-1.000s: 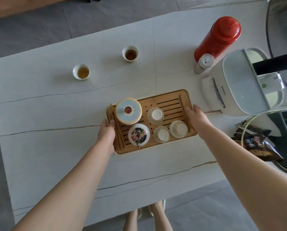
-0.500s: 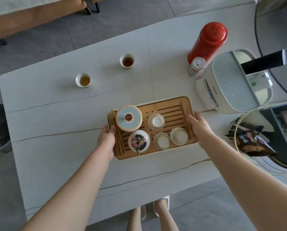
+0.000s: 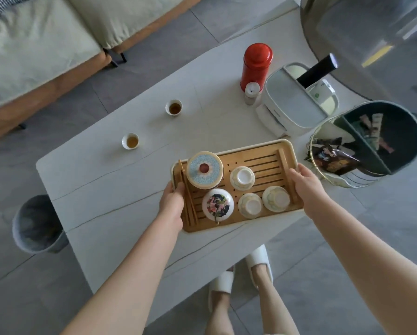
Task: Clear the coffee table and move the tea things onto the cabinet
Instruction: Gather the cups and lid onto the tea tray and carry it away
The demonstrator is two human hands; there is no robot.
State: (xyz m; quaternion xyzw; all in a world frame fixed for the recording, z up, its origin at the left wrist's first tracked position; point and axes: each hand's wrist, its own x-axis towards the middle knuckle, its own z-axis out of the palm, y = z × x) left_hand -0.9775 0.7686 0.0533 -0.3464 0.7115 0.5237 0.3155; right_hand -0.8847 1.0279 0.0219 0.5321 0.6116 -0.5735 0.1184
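The tea tray (image 3: 263,151) is made of light brown wood with thin slots cut in its floor and a pale rim round the edge. The left hand (image 3: 172,204) grips its left end and the right hand (image 3: 306,187) grips its right end, with the fingers curled over the rim. The tray is above the near side of the worktop (image 3: 110,180), and you cannot tell if it still touches it. On the tray sit a round jar with a blue flower lid (image 3: 204,169), a white teapot with a painted lid (image 3: 217,207), and three small pale cups (image 3: 242,178) turned upside down. Thin wooden tongs (image 3: 189,201) lie along the left side of the tray. Two little white cups with brown tea (image 3: 174,108) stand well apart from the tray, farther back on the worktop. A tall red flask (image 3: 257,61) stands at the far end, with a small pale bottle (image 3: 251,93) just beside it and a white kettle stand (image 3: 297,102) near them. The worktop is pale grey stone with thin dark lines. The floor (image 3: 154,39) is grey tile. A pale green sofa (image 3: 38,44) is at the back, a grey bin (image 3: 36,224) stands on the floor to the left, and a round dark basket (image 3: 372,146) with snack packets is on the right.
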